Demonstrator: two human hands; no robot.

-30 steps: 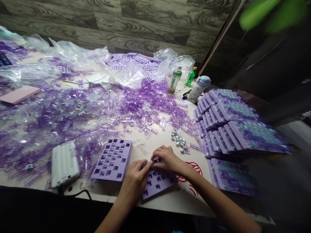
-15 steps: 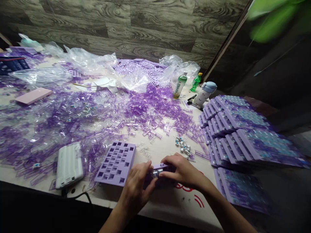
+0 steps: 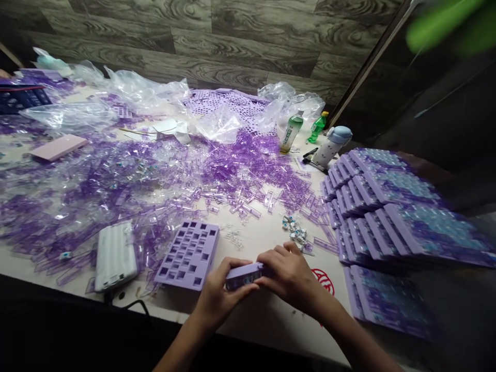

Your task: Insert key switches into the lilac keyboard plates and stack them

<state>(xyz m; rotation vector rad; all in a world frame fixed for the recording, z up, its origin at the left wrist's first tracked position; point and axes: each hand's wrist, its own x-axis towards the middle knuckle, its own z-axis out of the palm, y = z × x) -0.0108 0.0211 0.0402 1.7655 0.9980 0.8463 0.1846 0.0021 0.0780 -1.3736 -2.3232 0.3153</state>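
Left hand (image 3: 217,295): thumb along the near edge, fingers curled over the far side, pinching the left end of the held panel (image 3: 243,270); right hand (image 3: 284,271): fingers bent together over the right end, thumb tip pressed to the near edge, some fingertips hidden.

Held panel: purple, tilted, its narrow side towards the viewer; located just right of the grid panel (image 3: 188,256), the landmark for this list, and apart from it; glinting parts show dimly along the near side; judged light, stiff and smooth, somewhat slippery on its faces, the fittings perhaps easily knocked; best held by both short ends, thumbs on the rim, clear of the fittings.

Grid panel: purple, many square holes, lying on the table (image 3: 263,227), touched by neither hand.

Clear bits (image 3: 234,238): just right of the grid panel, beyond the held panel; silver-and-blue parts (image 3: 295,231): farther right of the grid panel, in a loose cluster near the right hand.

White ribbed case (image 3: 115,258): left of the grid panel; translucent purple strips (image 3: 248,168): heaped beyond and left of the grid panel; stacked panels (image 3: 364,227): well to the right of the grid panel, leaning in rows; speckled flask (image 3: 328,150): far beyond the grid panel, to the right.
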